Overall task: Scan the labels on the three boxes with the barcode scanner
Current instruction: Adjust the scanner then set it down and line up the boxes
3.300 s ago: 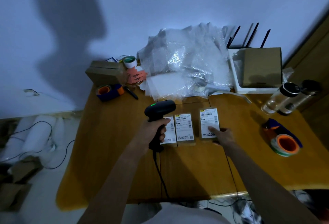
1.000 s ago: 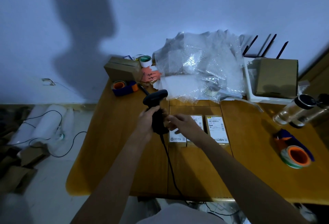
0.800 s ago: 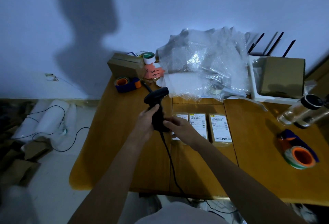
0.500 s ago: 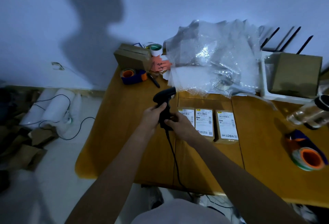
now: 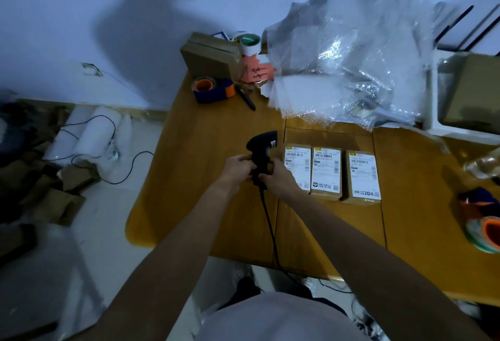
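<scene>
Three small brown boxes with white barcode labels lie side by side on the wooden table [image 5: 205,151]: the left box [image 5: 297,164], the middle box [image 5: 326,173] and the right box [image 5: 362,175]. A black corded barcode scanner [image 5: 261,151] stands upright just left of the left box, its head pointing right and away from me. My left hand [image 5: 238,167] grips the scanner's handle from the left. My right hand [image 5: 278,175] holds the handle from the right and covers the left box's near corner. The cable [image 5: 270,229] runs down toward me.
A heap of bubble wrap [image 5: 346,56] fills the table's back. A cardboard box [image 5: 211,56], tape rolls [image 5: 211,89], a pen [image 5: 244,97] sit back left. A white tray [image 5: 433,113] with a carton is back right; a tape dispenser [image 5: 484,224] at right edge. Floor clutter and cables lie left.
My right hand left the right box and joined my left hand on the scanner's handle. The scanner now sits left of the boxes, and my view has shifted left.
</scene>
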Demonstrator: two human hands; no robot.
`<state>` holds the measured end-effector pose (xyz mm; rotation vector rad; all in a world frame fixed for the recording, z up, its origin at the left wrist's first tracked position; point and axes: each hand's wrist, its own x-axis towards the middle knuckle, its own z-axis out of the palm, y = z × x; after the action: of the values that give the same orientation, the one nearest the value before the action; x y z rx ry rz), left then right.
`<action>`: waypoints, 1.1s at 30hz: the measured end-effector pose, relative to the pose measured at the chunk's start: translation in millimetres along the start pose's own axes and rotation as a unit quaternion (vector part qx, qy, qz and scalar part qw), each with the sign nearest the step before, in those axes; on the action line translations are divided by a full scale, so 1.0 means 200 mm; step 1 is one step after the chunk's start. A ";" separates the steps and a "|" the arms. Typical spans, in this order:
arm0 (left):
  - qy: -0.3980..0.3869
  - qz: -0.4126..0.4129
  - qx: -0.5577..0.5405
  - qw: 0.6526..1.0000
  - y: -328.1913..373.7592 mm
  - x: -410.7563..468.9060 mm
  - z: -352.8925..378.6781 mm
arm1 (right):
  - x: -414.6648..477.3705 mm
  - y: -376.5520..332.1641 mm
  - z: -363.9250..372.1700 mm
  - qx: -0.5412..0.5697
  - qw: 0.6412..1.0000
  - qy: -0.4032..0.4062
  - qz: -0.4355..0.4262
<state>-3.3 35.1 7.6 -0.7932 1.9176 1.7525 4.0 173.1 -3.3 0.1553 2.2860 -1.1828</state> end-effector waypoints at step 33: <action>-0.008 -0.027 -0.010 1.000 -0.10 0.23 0.01 | 0.34 0.00 0.26 -0.080 0.994 -0.048 0.062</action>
<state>-24.4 29.8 -37.3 -0.8279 1.8541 1.7419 -31.3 122.6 -63.3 0.1744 2.2411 -0.9197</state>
